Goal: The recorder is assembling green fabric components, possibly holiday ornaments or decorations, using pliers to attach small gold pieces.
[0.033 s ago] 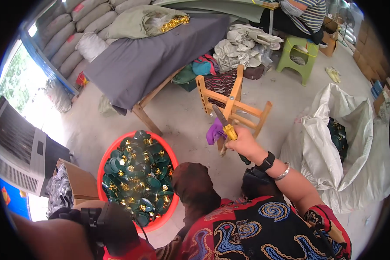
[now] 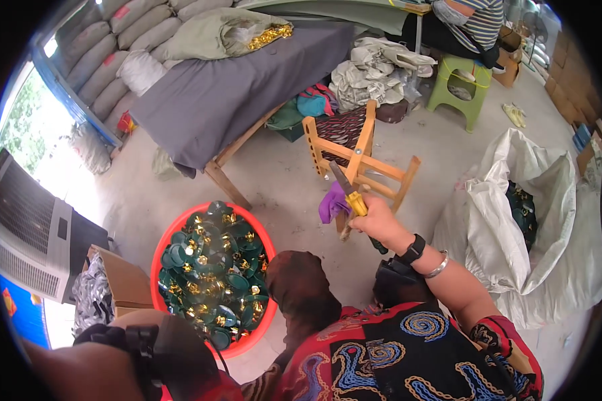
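Observation:
My right hand (image 2: 382, 222) is closed around a hand tool with a yellow handle (image 2: 357, 204) and a flat, dark metal blade pointing up and away; its exact kind is unclear. A dark green end shows below the fist. Behind the tool, a wooden folding stool (image 2: 356, 152) lies tipped over, with a purple cloth (image 2: 333, 203) at its lower end. Part of my left arm (image 2: 80, 367) shows at the lower left, but its hand is out of sight. Beside that arm, a red tub (image 2: 272, 314) holds many dark green round pieces (image 2: 211, 264) with gold-coloured parts.
A large white woven sack (image 2: 471, 250) with dark green pieces inside stands at right. A cloth-covered table (image 2: 247, 87) is ahead left. An open cardboard box (image 2: 124, 277) and a grey appliance (image 2: 30, 234) stand at left. A person sits near a green stool (image 2: 458, 93).
My left arm has shifted slightly at the lower left, and more of the black strap and gear there shows. The right hand and its tool have hardly moved.

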Available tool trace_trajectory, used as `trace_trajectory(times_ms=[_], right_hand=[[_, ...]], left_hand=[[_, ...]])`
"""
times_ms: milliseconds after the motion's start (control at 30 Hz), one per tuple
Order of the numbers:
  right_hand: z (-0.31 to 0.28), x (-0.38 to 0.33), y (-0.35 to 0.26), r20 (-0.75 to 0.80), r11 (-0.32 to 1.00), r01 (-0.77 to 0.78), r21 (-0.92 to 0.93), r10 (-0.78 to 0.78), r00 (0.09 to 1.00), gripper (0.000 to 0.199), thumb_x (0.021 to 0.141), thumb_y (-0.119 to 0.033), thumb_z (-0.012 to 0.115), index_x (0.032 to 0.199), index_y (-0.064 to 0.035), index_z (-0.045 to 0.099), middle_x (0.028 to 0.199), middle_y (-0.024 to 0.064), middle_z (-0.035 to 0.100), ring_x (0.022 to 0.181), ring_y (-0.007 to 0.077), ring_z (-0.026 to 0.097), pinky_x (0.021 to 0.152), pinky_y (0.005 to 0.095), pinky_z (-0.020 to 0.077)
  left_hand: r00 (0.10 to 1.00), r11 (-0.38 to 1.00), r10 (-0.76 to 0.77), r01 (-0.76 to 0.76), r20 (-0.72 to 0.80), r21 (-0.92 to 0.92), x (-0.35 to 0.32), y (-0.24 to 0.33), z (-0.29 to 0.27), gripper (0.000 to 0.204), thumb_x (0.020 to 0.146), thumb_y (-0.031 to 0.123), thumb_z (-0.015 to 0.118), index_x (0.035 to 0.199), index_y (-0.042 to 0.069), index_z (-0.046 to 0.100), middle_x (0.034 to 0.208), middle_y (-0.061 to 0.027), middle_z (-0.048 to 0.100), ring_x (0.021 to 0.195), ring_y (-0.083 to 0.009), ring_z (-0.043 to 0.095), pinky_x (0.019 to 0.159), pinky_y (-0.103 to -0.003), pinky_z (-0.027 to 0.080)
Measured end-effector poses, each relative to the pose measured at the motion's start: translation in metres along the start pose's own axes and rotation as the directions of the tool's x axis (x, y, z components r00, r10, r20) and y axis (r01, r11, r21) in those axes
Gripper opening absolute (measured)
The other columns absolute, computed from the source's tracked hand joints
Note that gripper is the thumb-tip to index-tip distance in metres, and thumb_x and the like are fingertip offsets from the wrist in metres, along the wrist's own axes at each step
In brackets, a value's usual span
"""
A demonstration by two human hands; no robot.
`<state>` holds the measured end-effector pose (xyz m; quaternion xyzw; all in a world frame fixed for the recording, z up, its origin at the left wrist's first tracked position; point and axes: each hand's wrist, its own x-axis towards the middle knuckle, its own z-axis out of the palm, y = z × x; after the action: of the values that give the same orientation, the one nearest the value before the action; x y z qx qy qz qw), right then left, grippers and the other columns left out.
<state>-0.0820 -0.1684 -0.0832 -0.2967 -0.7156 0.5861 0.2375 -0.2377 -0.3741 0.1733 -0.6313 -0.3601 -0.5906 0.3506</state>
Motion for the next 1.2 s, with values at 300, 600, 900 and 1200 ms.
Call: trace_trajectory(times_ms=[300,600,900,1200], right_hand=[[-0.007,-0.034,0.031,0.025,0.978,0.180,-0.110,-0.178,0.984,0.023,0.074,-0.010,0.063,0.096,-0.0039,0.062,0.076,0.0081,0.061,0.070,0.0207,0.059,0.068,0.0364,0.0490],[0.011,0.000,-0.014,0.127,0.997,0.012,-0.072,-0.003,0.992,0.039,0.067,-0.009,0.068,0.104,0.0000,0.060,0.092,0.0089,0.063,0.087,0.0194,0.060,0.079,0.0329,0.0482],[0.013,-0.001,0.004,0.031,0.983,0.134,-0.123,-0.131,0.991,0.034,0.066,-0.011,0.068,0.098,-0.0008,0.059,0.082,0.0097,0.060,0.078,0.0202,0.058,0.073,0.0338,0.0477],[0.007,-0.028,-0.001,0.046,0.999,0.033,-0.042,-0.031,0.998,0.033,0.065,-0.013,0.065,0.096,-0.0031,0.060,0.098,0.0158,0.058,0.094,0.0342,0.054,0.083,0.0396,0.0446]], left_hand=[[0.780,0.779,0.624,-0.619,-0.042,0.099,0.125,-0.007,-0.073,0.050,0.084,0.039,0.059,0.115,-0.002,0.055,0.103,-0.0172,0.060,0.095,-0.0306,0.056,0.082,-0.037,0.045],[0.703,0.721,0.687,-0.629,-0.183,0.291,0.042,-0.024,-0.118,0.042,0.087,0.037,0.058,0.109,0.001,0.060,0.091,-0.0166,0.064,0.083,-0.0307,0.060,0.076,-0.036,0.047],[0.512,0.627,-0.778,0.658,0.363,0.416,-0.114,-0.002,-0.001,0.028,0.076,0.011,0.062,0.102,0.001,0.063,0.098,-0.0140,0.065,0.093,-0.0282,0.062,0.084,-0.035,0.049],[0.174,0.709,-0.556,0.610,0.813,0.354,-0.229,0.018,0.025,0.035,0.086,0.033,0.058,0.107,0.006,0.065,0.093,-0.0189,0.065,0.084,-0.0365,0.062,0.075,-0.041,0.050]])
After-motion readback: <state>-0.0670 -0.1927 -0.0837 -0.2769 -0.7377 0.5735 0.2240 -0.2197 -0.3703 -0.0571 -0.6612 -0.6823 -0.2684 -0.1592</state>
